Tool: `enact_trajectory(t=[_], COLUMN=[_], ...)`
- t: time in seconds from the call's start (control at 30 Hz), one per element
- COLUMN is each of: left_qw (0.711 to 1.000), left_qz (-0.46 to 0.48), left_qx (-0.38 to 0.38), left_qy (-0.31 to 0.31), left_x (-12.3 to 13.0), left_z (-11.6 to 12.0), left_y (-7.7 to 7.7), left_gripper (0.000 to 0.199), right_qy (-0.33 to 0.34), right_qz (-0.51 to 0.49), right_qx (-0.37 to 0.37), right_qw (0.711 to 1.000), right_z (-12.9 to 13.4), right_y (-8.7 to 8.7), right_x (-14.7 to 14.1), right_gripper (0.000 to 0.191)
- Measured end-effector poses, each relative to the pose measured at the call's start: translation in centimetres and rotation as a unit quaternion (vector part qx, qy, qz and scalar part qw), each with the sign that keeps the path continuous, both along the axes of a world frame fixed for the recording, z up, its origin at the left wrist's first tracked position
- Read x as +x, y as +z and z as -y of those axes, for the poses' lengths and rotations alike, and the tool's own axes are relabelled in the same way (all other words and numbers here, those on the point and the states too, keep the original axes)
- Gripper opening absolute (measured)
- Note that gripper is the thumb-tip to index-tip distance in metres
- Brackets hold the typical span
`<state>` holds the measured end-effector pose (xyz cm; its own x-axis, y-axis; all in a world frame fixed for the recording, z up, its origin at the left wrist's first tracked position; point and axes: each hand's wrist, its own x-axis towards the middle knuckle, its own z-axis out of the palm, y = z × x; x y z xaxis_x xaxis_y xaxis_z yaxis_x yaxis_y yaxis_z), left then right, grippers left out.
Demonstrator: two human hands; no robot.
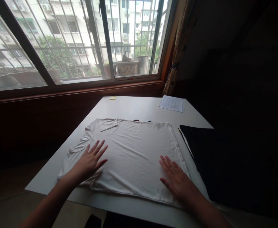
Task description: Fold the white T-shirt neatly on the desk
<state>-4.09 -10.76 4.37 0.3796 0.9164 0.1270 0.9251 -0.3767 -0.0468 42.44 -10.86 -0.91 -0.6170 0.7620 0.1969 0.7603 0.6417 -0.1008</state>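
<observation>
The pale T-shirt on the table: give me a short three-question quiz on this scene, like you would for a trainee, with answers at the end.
1. True or false: the T-shirt lies with its neckline nearer the left hand than the right hand.
2. Choose one. How are the two hands posed?
a) Curled into fists
b) Palms down, fingers extended
c) Clasped together
3. Short answer: what lies near the far right corner of the white table?

Key:
1. True.
2. b.
3. Sheets of paper.
</observation>
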Motion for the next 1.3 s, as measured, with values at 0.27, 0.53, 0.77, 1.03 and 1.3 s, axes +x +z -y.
enact_trajectory(t=[0.27, 0.53, 0.77, 1.03, 1.3], left_qw=[0.989, 0.976, 0.97, 0.978, 0.998], left_qz=[0.087, 0.114, 0.103, 0.067, 0.033], left_qx=[-0.03, -0.057, -0.098, -0.094, -0.05], left_qy=[0.114, 0.178, 0.195, 0.172, -0.034], left_x=[3.0, 6.8, 7.4, 7.2, 15.9], left_z=[-14.5, -22.6, -24.6, -24.7, -22.6], left_y=[-1.2, -2.0, -2.3, -1.9, -3.3], left_gripper=[0.066, 0.065, 0.071, 0.069, 0.059], right_qy=[-0.024, -0.027, -0.035, -0.036, -0.04], right_qz=[0.014, 0.016, 0.022, 0.007, 0.011], right_qx=[0.017, 0.025, 0.033, 0.025, 0.043], right_qw=[0.999, 0.999, 0.999, 0.999, 0.998], right_z=[0.3, 0.2, 0.6, 0.5, 0.6], right_y=[-0.9, -0.9, -0.5, -0.9, -1.0], right_x=[0.4, 0.5, 0.2, 0.4, 0.2], right_gripper=[0.077, 0.079, 0.079, 0.076, 0.076])
